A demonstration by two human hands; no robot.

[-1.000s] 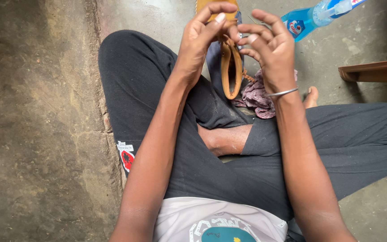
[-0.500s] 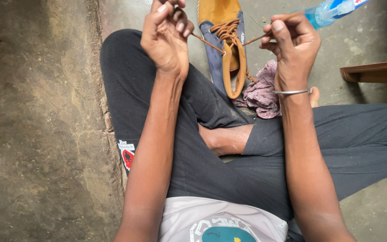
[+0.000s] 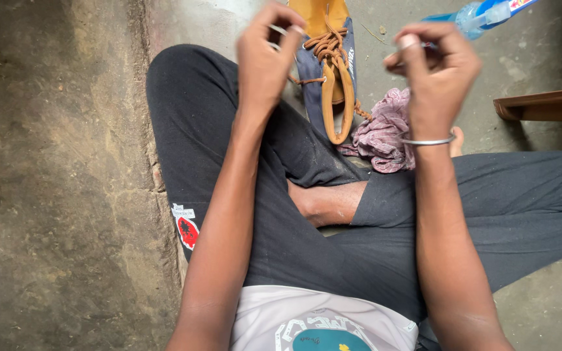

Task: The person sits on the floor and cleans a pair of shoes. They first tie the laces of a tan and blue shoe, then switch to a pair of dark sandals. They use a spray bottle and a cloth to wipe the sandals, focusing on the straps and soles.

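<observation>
A tan and navy shoe with brown laces lies on my lap, toe pointing away. My left hand is raised to the left of the shoe, fingers pinched on one lace end. My right hand, with a metal bangle on the wrist, is raised to the right, pinching the other lace end. The laces run taut from the shoe's eyelets toward both hands. I sit cross-legged in black trousers.
A crumpled pinkish cloth lies beside the shoe on my right leg. A blue plastic bottle lies on the concrete floor at top right. A wooden edge juts in from the right.
Both hands moved apart from over the shoe, left hand leftward and right hand rightward, drawing the lace ends outward and tightening the laces.
</observation>
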